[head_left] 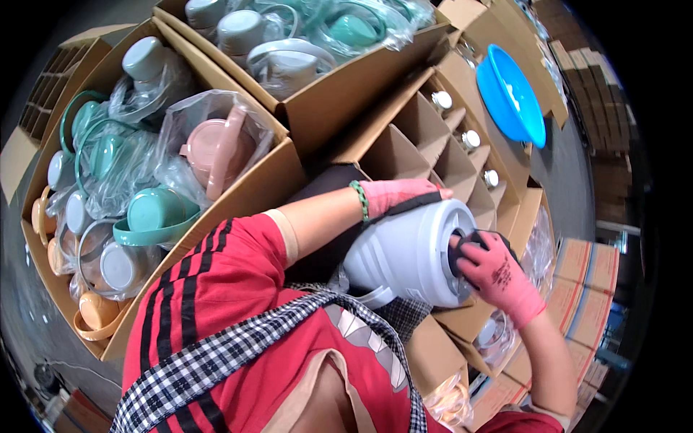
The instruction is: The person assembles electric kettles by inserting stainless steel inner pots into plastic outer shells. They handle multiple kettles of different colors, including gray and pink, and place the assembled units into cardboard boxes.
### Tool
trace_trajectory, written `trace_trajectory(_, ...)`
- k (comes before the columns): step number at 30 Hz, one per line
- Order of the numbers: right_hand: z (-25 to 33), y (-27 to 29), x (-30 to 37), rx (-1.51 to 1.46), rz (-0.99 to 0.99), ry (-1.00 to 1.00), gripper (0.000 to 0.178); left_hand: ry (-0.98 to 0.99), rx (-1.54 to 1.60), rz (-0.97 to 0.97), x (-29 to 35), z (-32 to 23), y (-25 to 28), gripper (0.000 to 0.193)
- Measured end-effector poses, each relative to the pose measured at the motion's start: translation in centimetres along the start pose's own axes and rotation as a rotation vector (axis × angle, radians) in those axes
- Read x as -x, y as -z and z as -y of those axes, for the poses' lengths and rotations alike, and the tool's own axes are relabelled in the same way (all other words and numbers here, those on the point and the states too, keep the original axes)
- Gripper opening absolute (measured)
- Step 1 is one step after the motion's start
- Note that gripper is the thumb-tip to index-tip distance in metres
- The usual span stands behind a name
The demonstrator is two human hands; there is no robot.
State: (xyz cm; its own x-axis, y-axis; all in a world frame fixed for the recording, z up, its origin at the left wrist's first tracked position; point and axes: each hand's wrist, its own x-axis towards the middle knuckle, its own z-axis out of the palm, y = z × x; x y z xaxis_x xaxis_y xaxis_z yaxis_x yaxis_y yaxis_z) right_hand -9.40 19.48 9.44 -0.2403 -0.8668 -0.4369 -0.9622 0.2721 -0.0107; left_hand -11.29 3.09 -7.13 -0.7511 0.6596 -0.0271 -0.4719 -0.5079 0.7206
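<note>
A pale blue-grey plastic jug [393,252] lies tilted in front of my body, its round mouth turned to the right. A handle loop [377,296] hangs at its lower side. My left hand [404,198], in a pink glove with a dark palm, rests over the jug's upper side and holds it. At the mouth, my right hand [498,274], gloved alike, has its fingers bent into the dark opening and against the rim. Whether those fingers also hold something small inside is hidden.
At left, an open carton [238,177] holds bagged jugs in green, pink, grey and orange. Another carton [346,90] of jugs stands behind. Ahead is a divided carton [411,155] with several white-capped bottle-like pieces. A blue basin [511,97] sits far right, above stacked cartons [588,278].
</note>
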Motion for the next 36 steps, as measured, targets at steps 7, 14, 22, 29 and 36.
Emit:
trace_trajectory(7, -1.8, -2.2, -0.6, 0.035, 0.045, 0.003, 0.013, -0.006, 0.031, 0.048, -2.1, 1.4, 1.3, 0.043)
trace_trajectory(14, 4.1, -3.2, 2.4, -0.314, -0.635, -0.566, 0.018, -0.070, 0.113, 0.024, -0.9, 0.6, 1.2, 0.035)
trace_trajectory(22, 15.3, -15.0, -3.2, -2.015, -0.627, -0.765, 0.033, 0.011, 0.362, 0.052, -3.8, 4.2, 3.9, 0.036)
trace_trajectory(29, 15.0, -17.7, 0.7, -2.424, -1.154, -0.703, 0.020, 0.081, -0.835, -0.288, 7.7, 2.9, -1.3, 0.047)
trace_trajectory(36, 16.5, -16.0, 5.7, -2.338, -1.327, -0.467, 0.032, 0.516, -1.318, -0.233, 15.2, 8.4, -4.2, 0.088)
